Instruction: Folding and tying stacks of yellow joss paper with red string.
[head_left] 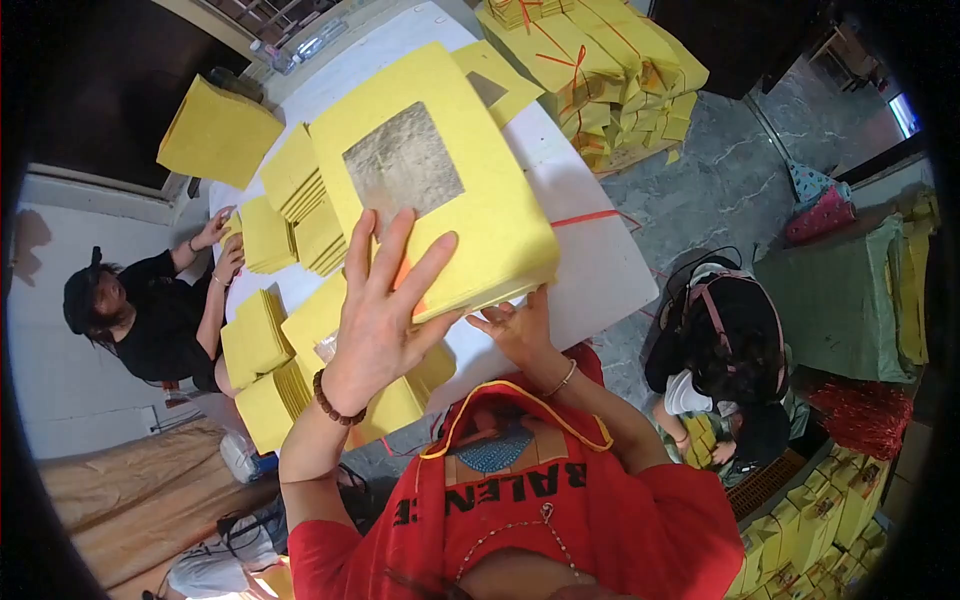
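Observation:
A thick stack of yellow paper (490, 190) with a grey, silvery square on its top sheet is tilted in front of me over the white table. My left hand (385, 310) has its fingers spread over the stack's top face near the square, with the thumb along the near edge. At that same edge, my right hand (520, 325) grips the stack from below, its fingertips partly hidden. Under and beside it, more yellow paper (405, 395) lies on the table, partly covered by my left arm.
Folded yellow stacks line the left of the white table (600, 270), where a person in black (150, 325) handles some. Bundles tied with red string (600, 70) stand at the far right. Another person (725, 350) bends over yellow bundles at right, beside a green sack (830, 300).

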